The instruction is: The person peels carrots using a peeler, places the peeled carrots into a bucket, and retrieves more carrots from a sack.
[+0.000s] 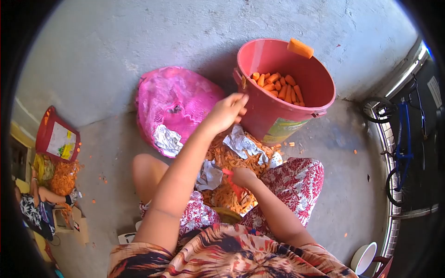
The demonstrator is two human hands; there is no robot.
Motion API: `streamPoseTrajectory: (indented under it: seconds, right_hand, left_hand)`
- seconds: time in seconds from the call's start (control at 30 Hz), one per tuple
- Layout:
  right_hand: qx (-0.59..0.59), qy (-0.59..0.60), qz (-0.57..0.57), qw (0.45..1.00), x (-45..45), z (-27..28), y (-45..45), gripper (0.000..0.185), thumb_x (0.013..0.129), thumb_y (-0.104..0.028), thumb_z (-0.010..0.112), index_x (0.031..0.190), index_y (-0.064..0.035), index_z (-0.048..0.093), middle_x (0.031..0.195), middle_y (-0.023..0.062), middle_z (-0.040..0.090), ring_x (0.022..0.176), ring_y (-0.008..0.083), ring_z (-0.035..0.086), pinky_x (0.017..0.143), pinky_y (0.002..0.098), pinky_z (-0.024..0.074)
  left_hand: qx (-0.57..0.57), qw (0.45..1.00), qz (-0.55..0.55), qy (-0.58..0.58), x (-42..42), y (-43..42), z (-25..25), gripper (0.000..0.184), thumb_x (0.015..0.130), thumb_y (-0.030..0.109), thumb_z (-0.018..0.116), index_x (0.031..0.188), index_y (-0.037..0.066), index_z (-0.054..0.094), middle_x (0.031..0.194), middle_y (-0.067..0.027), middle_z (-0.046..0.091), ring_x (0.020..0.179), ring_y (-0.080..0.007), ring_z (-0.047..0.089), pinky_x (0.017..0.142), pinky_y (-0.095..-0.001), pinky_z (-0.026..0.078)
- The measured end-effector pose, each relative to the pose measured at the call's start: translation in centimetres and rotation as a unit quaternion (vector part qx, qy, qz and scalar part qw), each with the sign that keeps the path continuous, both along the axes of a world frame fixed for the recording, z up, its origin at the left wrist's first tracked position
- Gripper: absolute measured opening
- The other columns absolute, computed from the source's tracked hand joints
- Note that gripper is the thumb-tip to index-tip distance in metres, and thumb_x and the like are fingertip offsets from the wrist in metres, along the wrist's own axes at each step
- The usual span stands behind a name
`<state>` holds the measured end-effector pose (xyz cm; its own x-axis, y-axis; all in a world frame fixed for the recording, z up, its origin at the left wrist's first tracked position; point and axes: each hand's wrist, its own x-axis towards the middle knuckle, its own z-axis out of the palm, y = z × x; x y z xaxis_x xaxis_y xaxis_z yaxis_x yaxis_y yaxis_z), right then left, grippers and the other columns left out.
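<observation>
My left hand [228, 112] is raised at the near left side of the red bucket [252, 104], fingers loosely curled and apart, with nothing seen in them. A peeled carrot [300, 48] is in the air over the bucket's far rim, apart from my hand. Inside the bucket lie several peeled carrots [282, 85]. Low between my knees, my right hand [244, 177] is closed on a red peeler [227, 172], mostly hidden by the fingers. Below it, orange carrot peelings [227, 197] are heaped on the floor, with crumpled silvery sheets [243, 144] on top.
A pink mesh sack [171, 99] leans by the wall, left of the bucket. At far left, another person's leg [51, 195] shows beside a red bucket [48, 134], peelings and a cardboard box [69, 222]. A blue bicycle [403, 139] and white bowl [364, 257] are at right.
</observation>
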<state>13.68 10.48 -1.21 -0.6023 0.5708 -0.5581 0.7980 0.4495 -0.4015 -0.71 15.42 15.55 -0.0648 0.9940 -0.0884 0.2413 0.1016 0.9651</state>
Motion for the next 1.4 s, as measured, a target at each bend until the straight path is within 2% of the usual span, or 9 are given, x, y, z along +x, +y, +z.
streamPoseTrajectory:
  seconds: [0.1, 0.17, 0.33, 0.47, 0.57, 0.6, 0.87, 1.17, 1.4]
  right_hand:
    - [0.031, 0.071, 0.022, 0.997, 1.3, 4.2, 0.7, 0.024, 0.073, -0.016, 0.048, 0.093, -0.0027, 0.052, 0.083, 0.0187, 0.059, 0.077, 0.0333, 0.057, 0.067, 0.0408, 0.0445]
    - [0.029, 0.101, 0.036, 0.994, 2.5, 7.9, 1.6, 0.023, 0.073, -0.017, 0.048, 0.091, -0.0031, 0.052, 0.081, 0.0194, 0.058, 0.076, 0.0344, 0.057, 0.067, 0.0418, 0.0435]
    - [0.025, 0.099, 0.086, 0.991, 3.4, 7.9, 6.8, 0.024, 0.073, -0.018, 0.048, 0.093, -0.0059, 0.052, 0.08, 0.0185, 0.058, 0.077, 0.0328, 0.056, 0.066, 0.0411, 0.0418]
    - [0.059, -0.015, 0.034, 0.998, 2.0, 4.1, 10.4, 0.024, 0.074, -0.022, 0.048, 0.088, -0.0037, 0.052, 0.081, 0.0188, 0.058, 0.078, 0.0341, 0.056, 0.068, 0.0422, 0.0414]
    - [-0.121, 0.079, -0.007, 0.989, 0.0, 3.5, 11.0, 0.029, 0.072, -0.022, 0.051, 0.093, -0.0015, 0.053, 0.085, 0.0166, 0.059, 0.082, 0.0305, 0.057, 0.07, 0.0383, 0.0439]
    - [-0.017, 0.054, 0.065, 0.996, -0.4, 2.9, 11.0, 0.027, 0.073, -0.021, 0.05, 0.091, -0.0016, 0.053, 0.086, 0.0165, 0.059, 0.082, 0.0304, 0.057, 0.07, 0.039, 0.044]
    - [-0.025, 0.018, 0.057, 0.998, -1.4, 0.7, 10.9, 0.024, 0.073, -0.019, 0.047, 0.09, -0.0025, 0.053, 0.085, 0.0182, 0.059, 0.081, 0.0325, 0.056, 0.071, 0.0409, 0.0431]
    - [-0.033, 0.048, 0.053, 0.997, -1.4, 1.7, 11.0, 0.024, 0.072, -0.017, 0.047, 0.091, -0.0019, 0.051, 0.081, 0.0189, 0.058, 0.077, 0.0336, 0.057, 0.068, 0.0421, 0.0436]
    - [-0.053, 0.027, 0.048, 0.997, -1.5, 1.7, 11.0, 0.024, 0.07, -0.018, 0.05, 0.087, -0.001, 0.052, 0.079, 0.019, 0.059, 0.076, 0.0334, 0.057, 0.067, 0.0421, 0.0447]
  left_hand:
    - [-0.122, 0.976, -0.055, 0.171, -6.5, 0.1, -7.0, 0.037, 0.082, 0.035, 0.046, 0.095, 0.001, 0.056, 0.082, -0.0145, 0.06, 0.068, -0.02, 0.058, 0.063, -0.0339, 0.046]
    - [-0.07, 0.909, -0.049, 0.409, -12.5, -0.4, -11.8, 0.029, 0.076, 0.026, 0.049, 0.08, 0.0, 0.059, 0.08, -0.018, 0.059, 0.068, -0.0278, 0.058, 0.065, -0.0352, 0.045]
    - [0.0, 0.87, 0.074, 0.488, -21.4, 0.6, -14.2, 0.023, 0.073, 0.019, 0.048, 0.083, 0.002, 0.06, 0.086, -0.0198, 0.058, 0.08, -0.0336, 0.055, 0.075, -0.0386, 0.043]
    - [-0.125, 0.874, 0.088, 0.461, -24.6, 3.7, -19.3, 0.025, 0.072, 0.016, 0.042, 0.085, 0.003, 0.06, 0.087, -0.0192, 0.058, 0.083, -0.0337, 0.055, 0.075, -0.0395, 0.041]
    - [-0.09, 0.938, 0.108, 0.317, -27.9, 5.8, -23.1, 0.026, 0.073, 0.015, 0.042, 0.088, 0.005, 0.06, 0.09, -0.0198, 0.058, 0.087, -0.0326, 0.055, 0.076, -0.0379, 0.041]
    - [-0.098, 0.958, 0.143, 0.226, -28.3, 6.1, -23.1, 0.028, 0.073, 0.014, 0.041, 0.092, 0.003, 0.059, 0.093, -0.0219, 0.056, 0.092, -0.0322, 0.054, 0.078, -0.037, 0.041]
    - [-0.406, 0.803, 0.027, 0.436, -26.6, 6.9, -24.0, 0.034, 0.076, 0.01, 0.042, 0.106, -0.002, 0.052, 0.116, -0.0232, 0.043, 0.106, -0.033, 0.046, 0.088, -0.0381, 0.038]
    - [-0.351, 0.712, -0.114, 0.597, -32.5, 7.5, -37.3, 0.029, 0.074, 0.013, 0.045, 0.096, 0.002, 0.06, 0.108, -0.017, 0.052, 0.098, -0.0288, 0.053, 0.084, -0.0375, 0.041]
    - [-0.407, 0.695, -0.096, 0.585, -32.4, 6.8, -33.5, 0.029, 0.072, 0.015, 0.047, 0.095, 0.002, 0.06, 0.106, -0.0169, 0.053, 0.095, -0.0294, 0.054, 0.08, -0.0376, 0.043]
